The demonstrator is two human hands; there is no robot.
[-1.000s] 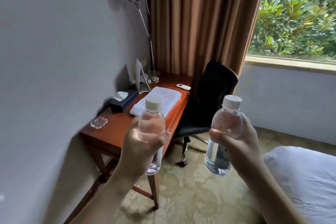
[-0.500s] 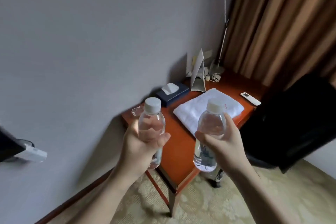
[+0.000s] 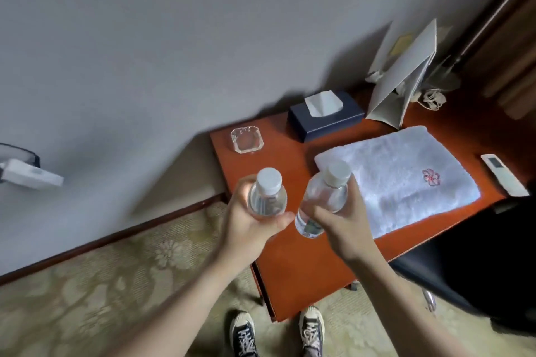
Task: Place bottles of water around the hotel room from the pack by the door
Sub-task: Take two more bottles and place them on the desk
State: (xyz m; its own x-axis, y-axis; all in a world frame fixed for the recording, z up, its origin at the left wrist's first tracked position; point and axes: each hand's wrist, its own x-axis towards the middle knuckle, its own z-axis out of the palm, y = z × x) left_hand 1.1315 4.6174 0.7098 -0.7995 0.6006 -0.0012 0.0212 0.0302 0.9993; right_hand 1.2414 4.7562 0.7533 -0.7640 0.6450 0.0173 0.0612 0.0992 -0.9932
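Grey wall fills the far and left part of the view, and against it stands a reddish wooden surface (image 3: 290, 264) over a pale patterned carpet (image 3: 87, 284). On that surface lie a white folded towel (image 3: 400, 182) with a small red flower stitched on it, a dark blue tissue box (image 3: 326, 116) at the far side near the wall, a clear glass ashtray (image 3: 247, 140) to the left of the box, a white remote (image 3: 503, 174) at the right edge, and a folded grey card (image 3: 406, 78) standing upright beyond the towel. A black chair (image 3: 478, 269) sits at the right, tucked close to the surface.

Both hands are held over the near left part of the surface, each with a bottle. The left hand (image 3: 246, 226) has its grip closed round the left bottle (image 3: 267, 194) — fingers curled about the body, thumb across the near side, white cap pointing up toward the camera. The right hand (image 3: 342, 226) grips the right bottle (image 3: 323, 197) round its middle; this one tilts, cap toward the towel, base toward the left hand. The two bottles are just beside each other, above the surface's near left corner, not resting on it. Below, two dark laced shoes (image 3: 278, 333) stand on the carpet at the surface's near edge.
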